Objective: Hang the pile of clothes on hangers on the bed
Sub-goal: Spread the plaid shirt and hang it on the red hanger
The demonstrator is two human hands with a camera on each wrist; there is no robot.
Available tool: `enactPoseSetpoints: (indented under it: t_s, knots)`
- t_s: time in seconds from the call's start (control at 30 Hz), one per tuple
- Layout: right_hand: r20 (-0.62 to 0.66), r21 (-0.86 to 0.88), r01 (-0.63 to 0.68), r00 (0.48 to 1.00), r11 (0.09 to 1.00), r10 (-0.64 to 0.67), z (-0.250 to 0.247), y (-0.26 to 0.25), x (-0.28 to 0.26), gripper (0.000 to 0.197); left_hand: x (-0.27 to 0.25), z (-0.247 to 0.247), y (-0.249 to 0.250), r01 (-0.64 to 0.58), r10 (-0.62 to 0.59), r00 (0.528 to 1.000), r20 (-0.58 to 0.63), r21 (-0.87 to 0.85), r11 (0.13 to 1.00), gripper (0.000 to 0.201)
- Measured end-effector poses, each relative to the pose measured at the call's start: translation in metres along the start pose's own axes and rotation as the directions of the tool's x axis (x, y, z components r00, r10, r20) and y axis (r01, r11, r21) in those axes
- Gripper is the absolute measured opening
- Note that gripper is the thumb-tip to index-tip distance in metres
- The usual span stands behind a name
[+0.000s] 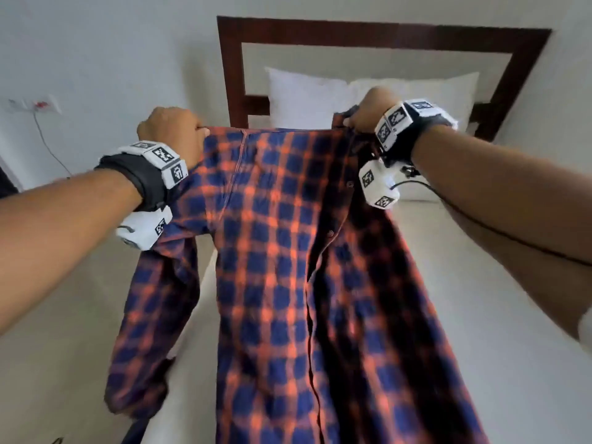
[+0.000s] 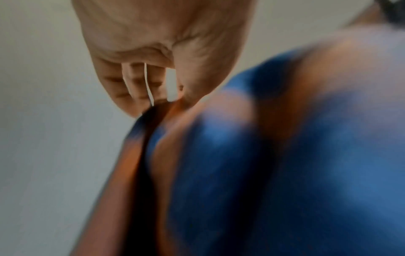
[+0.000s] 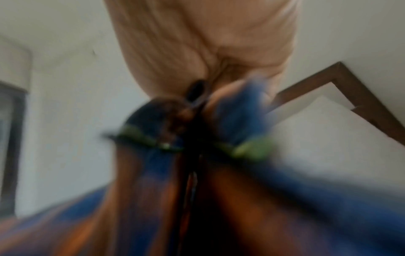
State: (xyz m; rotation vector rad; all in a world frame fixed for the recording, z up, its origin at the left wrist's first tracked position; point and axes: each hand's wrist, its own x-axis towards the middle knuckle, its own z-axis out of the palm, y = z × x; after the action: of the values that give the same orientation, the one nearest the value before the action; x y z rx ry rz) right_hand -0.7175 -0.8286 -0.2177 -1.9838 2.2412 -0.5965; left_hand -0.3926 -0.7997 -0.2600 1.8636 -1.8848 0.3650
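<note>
Up goes the plaid shirt (image 1: 288, 251), orange and blue checks, held spread in the air over the bed (image 1: 480, 315) with its tail hanging down toward the near end. The left hand (image 1: 169, 129) is clenched on the shoulder edge at the left, and the left wrist view shows the cloth pinched between thumb and curled fingers (image 2: 133, 86). The right hand (image 1: 371, 110) grips the collar end by the button placket, and tucked in under that grip the right wrist view shows something green, quite likely a hanger (image 3: 252, 149), though the blur makes it hard to say. If so, the thing to get right, I'd judge, is keeping the top edge taut and level so the hanger arm slides into the left shoulder without the sleeve (image 1: 150, 315) folding in. That sleeve dangles loose on the left, so a small shake may help. Under it all lies a plain white sheet, soft, nothing to snag. At the far end two white pillows (image 1: 307, 94) lean against a dark wooden headboard (image 1: 230, 75), with pale walls behind and a wall socket (image 1: 48, 105) with a trailing cord at far left.
</note>
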Motion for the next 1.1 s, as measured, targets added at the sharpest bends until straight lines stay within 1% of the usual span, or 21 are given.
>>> enactPoseSetpoints:
  t_s: [0.03,0.07,0.1,0.13,0.2,0.27,0.3,0.33,0.4,0.43,0.5,0.57,0.63,0.7,0.77,0.8,0.87,0.93,1.03,1.1]
  knots:
    - [0.002,0.019,-0.006,1.000,1.000,0.006,0.028,0.007,0.011,0.046,0.005,0.025,0.001,0.019,-0.018,0.998,0.052,-0.019,1.000,0.031]
    - [0.042,0.015,-0.008,0.999,1.000,0.008,0.060,0.016,0.017,0.051,0.005,0.052,0.001,0.038,-0.031,0.990,0.134,-0.047,0.998,0.035]
    - [0.108,0.012,-0.006,0.994,1.000,0.005,0.095,0.024,0.017,0.056,-0.004,0.079,0.002,0.060,-0.040,0.972,0.231,-0.081,0.995,0.038]
    - [0.192,-0.004,0.008,0.981,1.000,-0.007,0.129,0.031,0.010,0.057,-0.019,0.105,0.003,0.085,-0.045,0.944,0.326,-0.110,0.990,0.041]
    - [0.323,-0.041,0.057,0.946,0.998,-0.041,0.186,0.049,-0.010,0.050,-0.063,0.145,0.006,0.080,-0.001,0.893,0.451,-0.156,0.985,0.046]
    - [0.406,-0.054,0.096,0.911,0.994,-0.065,0.221,0.067,-0.040,0.040,-0.114,0.166,0.010,0.055,0.050,0.869,0.493,-0.196,0.979,0.041]
    - [0.427,-0.066,0.114,0.901,0.991,-0.075,0.233,0.074,-0.056,0.041,-0.139,0.170,0.010,0.054,0.062,0.860,0.506,-0.211,0.976,0.038]
    - [0.432,-0.093,0.121,0.899,0.988,-0.070,0.239,0.081,-0.073,0.046,-0.163,0.171,0.011,0.060,0.069,0.855,0.513,-0.232,0.971,0.036]
    - [0.405,-0.114,0.119,0.912,0.986,-0.063,0.241,0.086,-0.109,0.052,-0.209,0.167,0.008,0.102,0.058,0.838,0.542,-0.261,0.960,0.035]
    - [0.392,-0.099,0.133,0.916,0.986,-0.084,0.239,0.087,-0.128,0.052,-0.231,0.161,0.007,0.133,0.047,0.822,0.567,-0.271,0.953,0.038]
    - [0.386,-0.064,0.193,0.910,0.979,-0.154,0.229,0.084,-0.172,0.053,-0.269,0.150,0.003,0.206,0.017,0.769,0.640,-0.272,0.940,0.046]
    - [0.382,-0.052,0.255,0.898,0.966,-0.216,0.215,0.077,-0.219,0.056,-0.300,0.135,0.001,0.249,0.001,0.718,0.696,-0.257,0.934,0.053]
    - [0.413,-0.031,0.288,0.876,0.957,-0.250,0.203,0.070,-0.263,0.058,-0.326,0.120,0.001,0.297,-0.011,0.681,0.732,-0.263,0.918,0.057]
    - [0.462,-0.020,0.284,0.853,0.958,-0.244,0.196,0.066,-0.304,0.060,-0.349,0.107,0.003,0.322,0.025,0.662,0.749,-0.315,0.893,0.070]
    - [0.475,-0.017,0.249,0.854,0.968,-0.211,0.195,0.068,-0.338,0.064,-0.369,0.095,0.006,0.307,0.062,0.636,0.769,-0.326,0.894,0.079]
    - [0.475,-0.011,0.213,0.861,0.977,-0.182,0.195,0.070,-0.354,0.067,-0.380,0.089,0.009,0.296,0.075,0.620,0.781,-0.321,0.899,0.078]
    - [0.469,0.044,0.101,0.876,0.994,-0.110,0.197,0.079,-0.380,0.076,-0.397,0.078,0.015,0.279,0.126,0.596,0.793,-0.352,0.893,0.070]
    - [0.484,0.133,-0.009,0.873,0.991,-0.057,0.193,0.089,-0.403,0.084,-0.415,0.072,0.017,0.291,0.179,0.589,0.788,-0.414,0.863,0.059]
    - [0.498,0.289,-0.145,0.867,0.946,-0.019,0.189,0.099,-0.432,0.095,-0.432,0.070,0.010,0.338,0.209,0.598,0.773,-0.480,0.809,0.036]
    - [0.534,0.330,-0.174,0.845,0.928,-0.032,0.188,0.099,-0.450,0.098,-0.438,0.063,0.004,0.345,0.224,0.630,0.744,-0.526,0.778,0.022]
